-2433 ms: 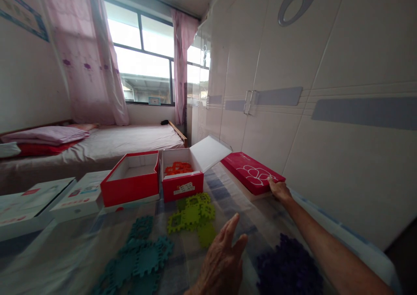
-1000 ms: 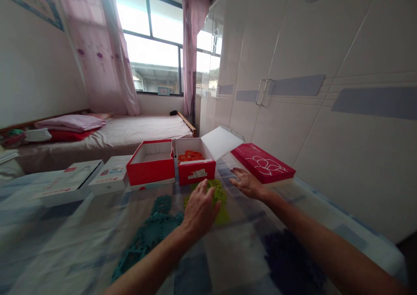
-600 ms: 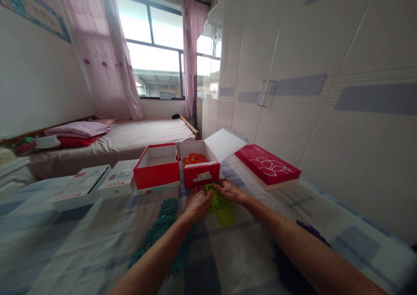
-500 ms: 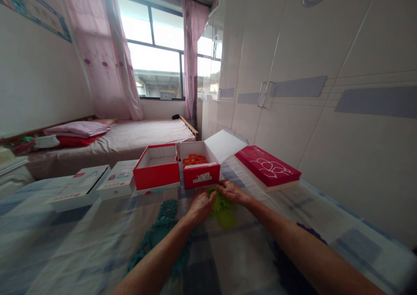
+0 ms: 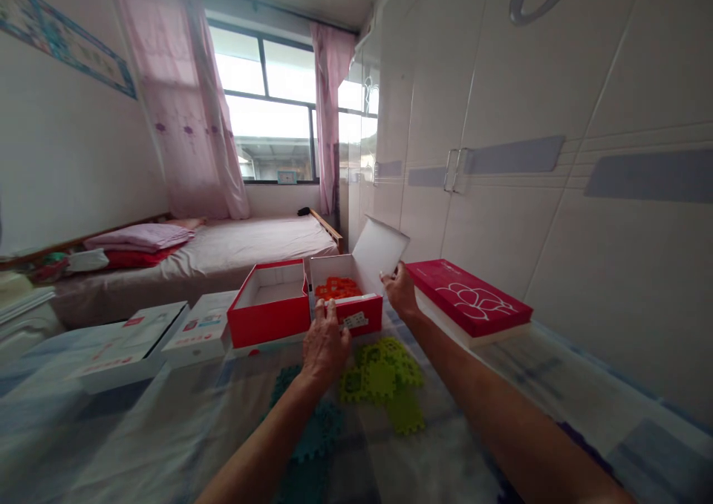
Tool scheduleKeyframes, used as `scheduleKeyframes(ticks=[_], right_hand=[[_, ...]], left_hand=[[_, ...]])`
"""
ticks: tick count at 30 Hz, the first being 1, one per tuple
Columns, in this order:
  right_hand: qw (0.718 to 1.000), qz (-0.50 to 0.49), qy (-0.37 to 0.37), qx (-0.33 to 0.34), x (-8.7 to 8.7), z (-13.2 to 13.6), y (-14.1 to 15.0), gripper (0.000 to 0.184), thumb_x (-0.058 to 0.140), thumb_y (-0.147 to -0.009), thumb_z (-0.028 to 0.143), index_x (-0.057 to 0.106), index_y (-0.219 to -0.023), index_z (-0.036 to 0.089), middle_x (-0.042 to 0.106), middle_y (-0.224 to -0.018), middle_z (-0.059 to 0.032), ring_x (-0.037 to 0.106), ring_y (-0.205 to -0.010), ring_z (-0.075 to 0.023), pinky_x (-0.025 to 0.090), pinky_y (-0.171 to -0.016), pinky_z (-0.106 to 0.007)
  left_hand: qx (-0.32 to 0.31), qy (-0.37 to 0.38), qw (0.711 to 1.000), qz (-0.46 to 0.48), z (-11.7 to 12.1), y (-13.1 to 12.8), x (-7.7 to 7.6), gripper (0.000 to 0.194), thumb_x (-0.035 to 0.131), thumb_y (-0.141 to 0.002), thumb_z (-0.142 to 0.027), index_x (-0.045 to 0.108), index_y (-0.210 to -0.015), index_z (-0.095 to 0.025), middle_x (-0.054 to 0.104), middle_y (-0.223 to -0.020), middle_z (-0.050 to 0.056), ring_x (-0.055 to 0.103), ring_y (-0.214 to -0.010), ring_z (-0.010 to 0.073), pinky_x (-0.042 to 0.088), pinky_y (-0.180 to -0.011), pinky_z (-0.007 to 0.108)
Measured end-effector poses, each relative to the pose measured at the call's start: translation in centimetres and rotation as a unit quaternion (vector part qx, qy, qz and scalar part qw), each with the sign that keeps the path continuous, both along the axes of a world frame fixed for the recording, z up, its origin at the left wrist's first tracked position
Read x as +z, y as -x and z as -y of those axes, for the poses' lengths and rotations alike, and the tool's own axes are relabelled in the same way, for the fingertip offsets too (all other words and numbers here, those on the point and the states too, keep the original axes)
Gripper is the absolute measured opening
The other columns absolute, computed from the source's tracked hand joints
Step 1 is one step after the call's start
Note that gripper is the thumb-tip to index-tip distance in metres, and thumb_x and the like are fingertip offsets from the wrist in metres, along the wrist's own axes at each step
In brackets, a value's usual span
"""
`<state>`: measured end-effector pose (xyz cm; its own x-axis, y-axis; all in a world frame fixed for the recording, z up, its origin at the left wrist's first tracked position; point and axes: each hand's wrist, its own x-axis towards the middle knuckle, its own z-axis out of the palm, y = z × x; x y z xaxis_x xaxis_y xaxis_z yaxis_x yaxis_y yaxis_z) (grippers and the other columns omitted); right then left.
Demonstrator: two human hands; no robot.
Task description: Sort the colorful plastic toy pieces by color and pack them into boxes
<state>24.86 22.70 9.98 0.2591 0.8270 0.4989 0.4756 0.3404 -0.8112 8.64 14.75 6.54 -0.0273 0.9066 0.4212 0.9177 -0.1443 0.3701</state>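
Toward eleven o'clock from the green toothed pieces [image 5: 382, 378], an open red box [image 5: 368, 314] sits under both hands.

The left hand [image 5: 326, 347] lies at its front rim, fingers slightly apart; whether they press or rest, I cannot tell. The right hand [image 5: 399, 289] seems to pinch the edge of the raised, white-faced lid [image 5: 379, 243], thumb and fingers together. By its look the box is stiff, smooth card, so probably light and dentable; the lid's edge and front wall look the best holds. Orange pieces [image 5: 337, 289] inside seem light too. A lidless red box [image 5: 268, 322] stands at nine o'clock, a flat magenta box [image 5: 471, 292] at three.
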Motion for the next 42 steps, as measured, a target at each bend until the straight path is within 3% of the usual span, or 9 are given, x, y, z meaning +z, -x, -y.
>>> scheduleKeyframes(ticks=[8,13,17,21,25,31,35,38,42], right_hand=[[0.979,0.199,-0.019,0.035,-1.5,1.3,3.1,0.039,0.033,-0.091,0.022,0.055,-0.123,0.02,0.059,-0.124,-0.0052,0.054,-0.113,-0.0154,0.038,-0.098,-0.026],[0.966,0.258,-0.009,-0.015,0.4,1.7,-0.3,0.046,0.023,-0.094,0.023,0.043,-0.135,0.017,0.055,-0.128,-0.0087,0.054,-0.113,-0.0192,0.037,-0.098,-0.03],[0.95,0.309,0.009,-0.046,1.1,2.4,-4.0,0.049,0.022,-0.092,0.019,0.039,-0.138,0.015,0.053,-0.13,-0.0121,0.052,-0.114,-0.0229,0.036,-0.099,-0.035],[0.932,0.36,0.025,-0.042,0.1,3.2,-6.7,0.048,0.025,-0.09,0.015,0.043,-0.134,0.015,0.051,-0.132,-0.0093,0.047,-0.121,-0.019,0.033,-0.103,-0.032],[0.916,0.398,0.039,-0.024,-1.4,4.0,-8.5,0.048,0.03,-0.087,0.012,0.047,-0.132,0.019,0.049,-0.135,-0.0045,0.042,-0.125,-0.0153,0.031,-0.105,-0.029],[0.901,0.427,0.066,-0.027,-2.5,5.3,-9.9,0.051,0.029,-0.086,0.011,0.043,-0.135,0.013,0.046,-0.137,-0.0108,0.038,-0.128,-0.0202,0.031,-0.105,-0.035],[0.894,0.441,0.083,-0.018,-2.6,6.0,-9.7,0.056,0.037,-0.081,0.012,0.04,-0.137,0.01,0.04,-0.141,-0.012,0.03,-0.133,-0.0221,0.027,-0.108,-0.036],[0.893,0.439,0.097,-0.015,-2.5,6.1,-9.5,0.058,0.041,-0.081,0.019,0.037,-0.138,0.009,0.036,-0.143,-0.0133,0.026,-0.135,-0.0235,0.024,-0.109,-0.037],[0.903,0.406,0.136,-0.033,-2.0,5.9,-9.1,0.066,0.044,-0.082,0.051,0.039,-0.137,0.014,0.031,-0.145,-0.0153,0.02,-0.136,-0.0336,0.024,-0.105,-0.05]], left_hand=[[0.028,0.024,0.999,0.035,0.7,-0.6,-0.1,0.067,0.046,-0.081,-0.026,0.025,-0.14,-0.003,0.016,-0.15,0.024,0.047,-0.122,0.0345,0.045,-0.092,0.038],[-0.003,0.059,0.993,0.105,-0.3,-0.5,-0.6,0.072,0.048,-0.08,-0.025,0.02,-0.141,0.001,0.015,-0.147,0.03,0.035,-0.13,0.0361,0.036,-0.101,0.042],[-0.099,0.088,0.979,0.154,-1.8,-1.9,-1.7,0.063,0.05,-0.078,-0.021,0.032,-0.136,-0.004,0.043,-0.137,0.023,0.043,-0.126,0.0271,0.035,-0.102,0.035],[-0.155,0.105,0.967,0.17,-2.6,-4.3,-2.2,0.051,0.051,-0.079,-0.025,0.043,-0.127,-0.011,0.058,-0.121,0.015,0.056,-0.11,0.0213,0.042,-0.093,0.03],[-0.168,0.115,0.963,0.175,-2.8,-5.8,-2.3,0.048,0.045,-0.082,-0.022,0.042,-0.128,-0.01,0.055,-0.125,0.017,0.054,-0.113,0.0208,0.04,-0.095,0.031],[-0.184,0.119,0.959,0.181,-3.2,-6.5,-2.5,0.055,0.044,-0.079,-0.016,0.038,-0.133,-0.011,0.041,-0.141,0.015,0.038,-0.129,0.0188,0.031,-0.105,0.028],[-0.197,0.135,0.949,0.206,-3.0,-6.6,-2.6,0.064,0.049,-0.074,-0.015,0.035,-0.137,-0.013,0.054,-0.13,0.012,0.049,-0.121,0.0198,0.038,-0.098,0.028],[-0.202,0.141,0.94,0.237,-3.2,-6.5,-2.4,0.06,0.044,-0.078,-0.02,0.035,-0.138,-0.014,0.065,-0.114,0.008,0.06,-0.104,0.0188,0.045,-0.088,0.028],[-0.193,0.108,0.936,0.274,-3.9,-6.5,-1.7,0.052,0.031,-0.085,-0.022,0.039,-0.136,-0.015,0.056,-0.129,0.007,0.052,-0.117,0.0177,0.042,-0.095,0.029]])
